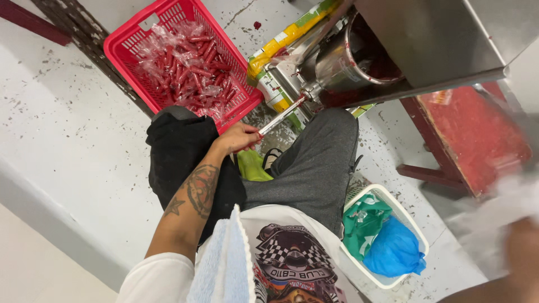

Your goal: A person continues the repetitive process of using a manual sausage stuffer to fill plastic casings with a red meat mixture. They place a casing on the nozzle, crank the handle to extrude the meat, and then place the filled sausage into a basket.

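Observation:
My left hand (238, 137), on a tattooed forearm, is closed around the tip of a thin metal nozzle (282, 114). The nozzle sticks out from a stainless steel filling machine (359, 56) with red residue inside its drum. Just beyond the hand, a red plastic basket (120, 47) sits on the floor, holding several red-filled tubes in clear plastic (191, 70). My right hand (525, 249) is a blur at the lower right edge. A whitish, blurred mass (502, 210) lies beside it, and its grip cannot be made out.
I sit with my knees under the nozzle, in dark grey trousers (314, 168). A white bin (412, 224) with green and blue bags stands to my right. A red wooden stand (477, 134) is under the machine. A pale blue towel (224, 264) hangs on my shoulder. The white floor is speckled.

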